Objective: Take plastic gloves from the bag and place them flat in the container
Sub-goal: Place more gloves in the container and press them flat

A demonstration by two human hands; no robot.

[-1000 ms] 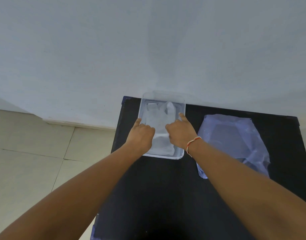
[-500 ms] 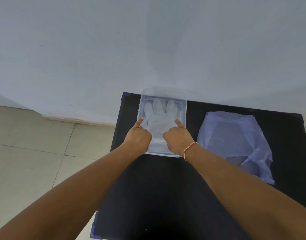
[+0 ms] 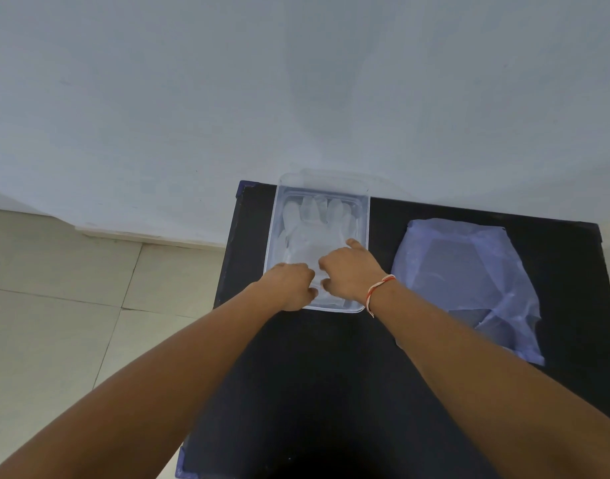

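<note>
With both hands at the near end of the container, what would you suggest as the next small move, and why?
Probably lift both hands away: the glove already lies spread in the container, and the left hand and right hand rest on its cuff.

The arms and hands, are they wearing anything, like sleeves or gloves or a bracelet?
Both arms are bare, with no sleeves in view. The left hand has no glove, ring or band that I can see. The right hand is bare too, but its wrist carries a thin thread bracelet, red-orange and white, with a loose end hanging down.
</note>
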